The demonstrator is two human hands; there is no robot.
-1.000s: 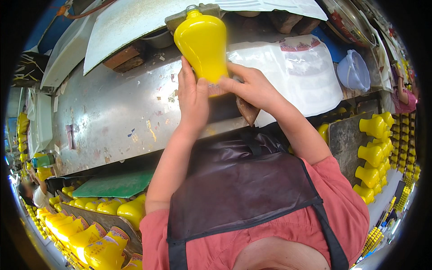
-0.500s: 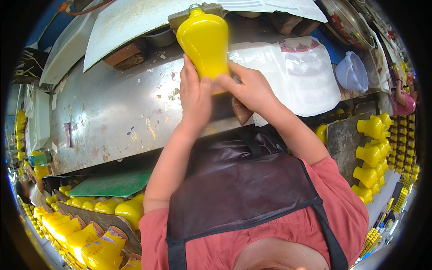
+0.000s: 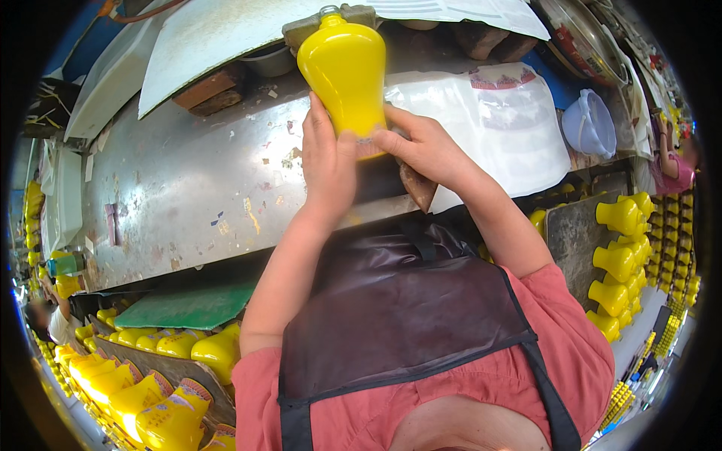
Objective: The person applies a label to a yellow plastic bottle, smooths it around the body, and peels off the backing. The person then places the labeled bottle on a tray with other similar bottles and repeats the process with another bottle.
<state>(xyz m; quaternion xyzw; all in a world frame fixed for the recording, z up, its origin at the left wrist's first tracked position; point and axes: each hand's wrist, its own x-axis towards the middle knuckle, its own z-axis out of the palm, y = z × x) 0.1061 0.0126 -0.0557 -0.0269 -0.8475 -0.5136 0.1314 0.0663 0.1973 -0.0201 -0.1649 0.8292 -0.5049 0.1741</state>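
Note:
A glossy yellow bottle (image 3: 342, 71) with a wide shoulder lies with its neck pointing away from me. Its neck rests at a worn grey-brown block (image 3: 300, 30). My left hand (image 3: 329, 158) lies along the left side of its narrow lower part, thumb on top. On the other side my right hand (image 3: 425, 146) grips that part, its thumb near a pinkish patterned band (image 3: 365, 144) by the base. Below my right palm shows a brown pointed piece (image 3: 418, 188); whether the hand holds it is hidden.
Under the bottle is a scuffed metal table (image 3: 180, 188). White printed sheets (image 3: 519, 143) lie to the right, near a pale blue bucket (image 3: 588, 124). A white board (image 3: 218, 45) spans the back. Yellow bottles (image 3: 174, 417) stand in rows at lower left, more (image 3: 618, 259) at right.
My right hand and the brown pointed piece have shifted slightly right. The bottle stays between both hands, its patterned band showing a little more.

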